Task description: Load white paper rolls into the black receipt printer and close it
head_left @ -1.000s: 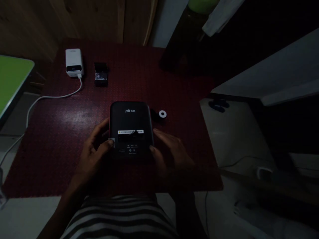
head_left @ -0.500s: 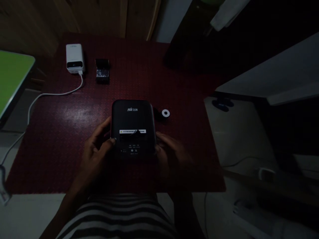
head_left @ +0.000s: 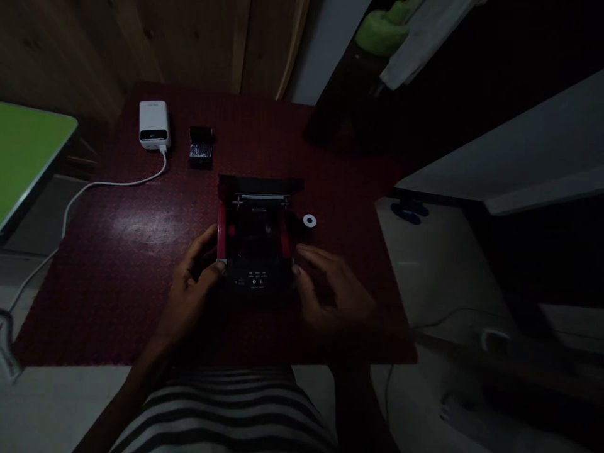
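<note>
Head view: a black device (head_left: 255,275) gapes (red walls (head_left: 221,229), dark inside), left fingers (head_left: 200,244) gripping it, right fingers (head_left: 328,261) parted alongside.

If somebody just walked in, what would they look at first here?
Probably the bright green surface at the left edge, because everything else is so dark. Next might come the white device with its cord at the far left of the red table, then the black-and-red machine in the middle, its lid raised.
</note>
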Available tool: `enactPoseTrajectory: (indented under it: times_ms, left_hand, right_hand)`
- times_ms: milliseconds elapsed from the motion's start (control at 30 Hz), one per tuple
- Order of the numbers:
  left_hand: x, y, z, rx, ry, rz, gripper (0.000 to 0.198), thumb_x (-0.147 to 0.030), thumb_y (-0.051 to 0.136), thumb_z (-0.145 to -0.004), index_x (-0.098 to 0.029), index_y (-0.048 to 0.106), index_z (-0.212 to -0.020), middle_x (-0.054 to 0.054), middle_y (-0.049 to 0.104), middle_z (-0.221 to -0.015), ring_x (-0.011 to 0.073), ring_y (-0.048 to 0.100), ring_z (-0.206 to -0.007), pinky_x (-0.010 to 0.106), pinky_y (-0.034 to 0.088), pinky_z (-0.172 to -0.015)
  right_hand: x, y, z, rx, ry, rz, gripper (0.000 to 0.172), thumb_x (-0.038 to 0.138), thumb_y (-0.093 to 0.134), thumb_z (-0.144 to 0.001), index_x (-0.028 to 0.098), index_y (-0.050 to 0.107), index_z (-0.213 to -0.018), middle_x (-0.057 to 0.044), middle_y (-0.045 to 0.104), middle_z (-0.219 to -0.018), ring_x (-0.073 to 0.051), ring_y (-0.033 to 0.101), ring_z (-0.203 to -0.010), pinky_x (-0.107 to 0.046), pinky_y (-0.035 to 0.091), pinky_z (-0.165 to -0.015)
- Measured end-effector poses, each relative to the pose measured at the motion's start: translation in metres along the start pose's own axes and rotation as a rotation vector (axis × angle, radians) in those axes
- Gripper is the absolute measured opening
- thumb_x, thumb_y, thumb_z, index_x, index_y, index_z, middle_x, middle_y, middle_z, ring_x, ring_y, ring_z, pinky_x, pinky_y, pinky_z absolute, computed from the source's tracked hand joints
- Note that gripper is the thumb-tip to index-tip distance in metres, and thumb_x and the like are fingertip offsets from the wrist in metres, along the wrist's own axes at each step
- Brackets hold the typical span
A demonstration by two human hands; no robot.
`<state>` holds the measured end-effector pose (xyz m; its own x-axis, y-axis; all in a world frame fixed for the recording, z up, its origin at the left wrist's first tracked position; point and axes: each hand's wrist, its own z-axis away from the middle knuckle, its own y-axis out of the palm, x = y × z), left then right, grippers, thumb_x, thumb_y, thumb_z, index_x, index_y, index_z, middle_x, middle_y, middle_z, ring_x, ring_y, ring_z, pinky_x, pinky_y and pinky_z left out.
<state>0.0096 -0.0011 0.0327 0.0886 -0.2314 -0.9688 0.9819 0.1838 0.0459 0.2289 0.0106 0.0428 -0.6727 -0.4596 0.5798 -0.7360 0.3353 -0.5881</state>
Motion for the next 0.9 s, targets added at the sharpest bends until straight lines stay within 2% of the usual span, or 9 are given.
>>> enactPoseTrajectory:
  times_ms: [100,167,333,400,467,600,667,767,900]
  left_hand:
    - [0.006,-0.002,0.001,0.025,0.035,0.018,0.062,-0.042,0.073,-0.103,-0.03,0.062,-0.163,0.008,0.063,-0.169,0.0341,0.058,-0.158,0.047,0.054,-0.124]
    - [0.012,-0.004,0.001,0.041,0.099,-0.003,0.062,-0.045,0.071,-0.105,-0.03,0.06,-0.164,0.008,0.061,-0.17,0.0329,0.058,-0.157,0.049,0.049,-0.129]
    - [0.025,-0.007,-0.001,0.047,0.261,-0.138,0.064,-0.05,0.069,-0.106,-0.028,0.059,-0.165,0.011,0.057,-0.17,0.0348,0.052,-0.16,0.054,0.04,-0.134]
    - [0.03,-0.008,-0.003,0.04,0.294,-0.156,0.065,-0.052,0.069,-0.106,-0.027,0.059,-0.165,0.012,0.058,-0.169,0.0364,0.053,-0.159,0.056,0.041,-0.134]
    - [0.034,-0.008,-0.005,0.038,0.324,-0.153,0.066,-0.054,0.067,-0.106,-0.027,0.057,-0.166,0.013,0.058,-0.169,0.0379,0.053,-0.159,0.058,0.04,-0.134]
    - [0.038,-0.009,-0.006,0.04,0.352,-0.177,0.066,-0.053,0.066,-0.107,-0.029,0.056,-0.167,0.013,0.057,-0.17,0.0385,0.052,-0.16,0.06,0.039,-0.135]
    - [0.038,-0.009,-0.007,0.037,0.373,-0.199,0.065,-0.054,0.066,-0.107,-0.03,0.057,-0.166,0.013,0.058,-0.17,0.0389,0.052,-0.16,0.061,0.039,-0.134]
    - [0.039,-0.01,-0.006,0.04,0.395,-0.222,0.067,-0.057,0.064,-0.108,-0.03,0.055,-0.168,0.014,0.056,-0.17,0.0401,0.052,-0.159,0.062,0.039,-0.134]
    - [0.039,-0.008,-0.005,0.038,0.4,-0.235,0.066,-0.057,0.063,-0.109,-0.032,0.054,-0.17,0.012,0.056,-0.17,0.0391,0.052,-0.159,0.059,0.041,-0.133]
  right_hand:
    - [-0.002,0.0,-0.03,0.159,-0.162,0.065,0.032,0.007,0.061,-0.109,0.024,0.078,-0.13,-0.009,0.087,-0.127,-0.026,0.083,-0.119,-0.047,0.066,-0.108]
    - [-0.004,0.009,-0.049,0.274,-0.198,0.096,0.034,0.005,0.055,-0.109,0.02,0.08,-0.128,-0.012,0.087,-0.128,-0.027,0.081,-0.119,-0.047,0.064,-0.108]
    - [0.005,0.039,-0.082,0.693,-0.17,0.274,0.028,0.005,0.06,-0.107,0.02,0.083,-0.117,-0.011,0.087,-0.114,-0.029,0.08,-0.106,-0.045,0.061,-0.097]
    - [0.012,0.046,-0.091,0.81,-0.177,0.364,0.025,0.006,0.063,-0.107,0.019,0.082,-0.118,-0.012,0.087,-0.112,-0.03,0.081,-0.103,-0.043,0.061,-0.092]
    - [0.015,0.051,-0.097,0.894,-0.196,0.431,0.026,0.004,0.065,-0.105,0.018,0.082,-0.118,-0.011,0.087,-0.103,-0.029,0.083,-0.092,-0.039,0.06,-0.08]
    - [0.01,0.054,-0.103,0.962,-0.242,0.438,0.023,0.004,0.07,-0.103,0.022,0.082,-0.109,-0.007,0.086,-0.093,-0.025,0.082,-0.079,-0.034,0.056,-0.066]
    - [0.007,0.052,-0.105,0.962,-0.25,0.408,0.018,0.01,0.075,-0.102,0.023,0.082,-0.112,-0.006,0.086,-0.095,-0.025,0.083,-0.081,-0.033,0.057,-0.068]
    - [0.007,0.044,-0.105,0.917,-0.255,0.382,0.02,0.014,0.08,-0.1,0.021,0.08,-0.118,-0.008,0.086,-0.1,-0.027,0.082,-0.085,-0.036,0.059,-0.074]
    - [0.004,0.032,-0.101,0.832,-0.294,0.359,0.014,0.017,0.079,-0.099,0.021,0.08,-0.113,-0.009,0.087,-0.108,-0.027,0.081,-0.086,-0.039,0.061,-0.079]
